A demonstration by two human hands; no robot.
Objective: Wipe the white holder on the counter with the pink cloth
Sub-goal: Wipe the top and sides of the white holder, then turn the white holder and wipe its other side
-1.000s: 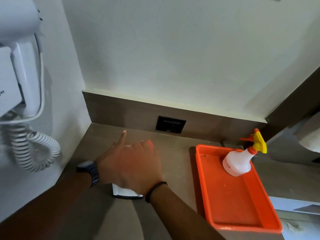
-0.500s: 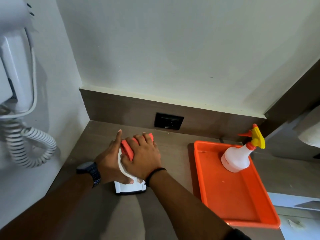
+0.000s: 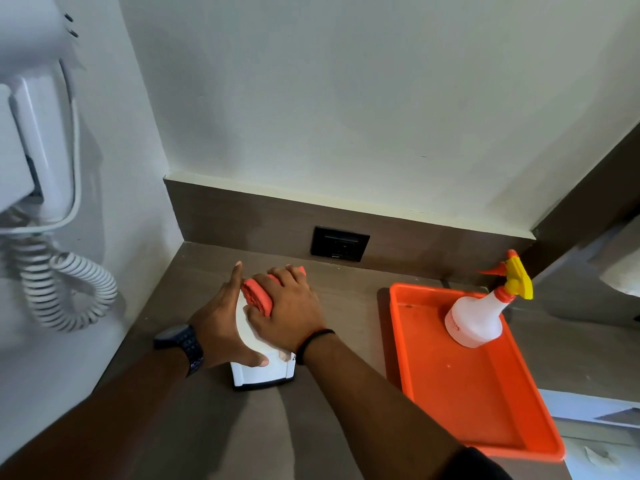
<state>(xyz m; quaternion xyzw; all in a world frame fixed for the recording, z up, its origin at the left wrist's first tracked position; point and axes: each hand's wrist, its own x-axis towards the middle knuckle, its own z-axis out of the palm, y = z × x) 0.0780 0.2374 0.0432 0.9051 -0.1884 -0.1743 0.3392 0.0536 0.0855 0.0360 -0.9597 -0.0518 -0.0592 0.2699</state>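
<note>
A white box-shaped holder (image 3: 260,372) stands on the brown counter (image 3: 214,431), near its left corner. My left hand (image 3: 221,323) grips the holder's left side, thumb across its front and forefinger stretched along the far edge. My right hand (image 3: 289,310) presses a folded pink cloth (image 3: 256,296) onto the holder's top. Most of the holder's top is hidden under the cloth and my hands.
An orange tray (image 3: 485,410) lies to the right, holding a white spray bottle (image 3: 476,317) with a yellow and orange trigger. A black socket (image 3: 339,244) sits in the backsplash. A white wall hair dryer (image 3: 38,150) with a coiled cord (image 3: 65,289) hangs at left.
One second ago my hands covered the holder and the cloth barely showed. My right hand has since drawn the pink cloth into view on the holder's top, and my left hand has shifted to its side.
</note>
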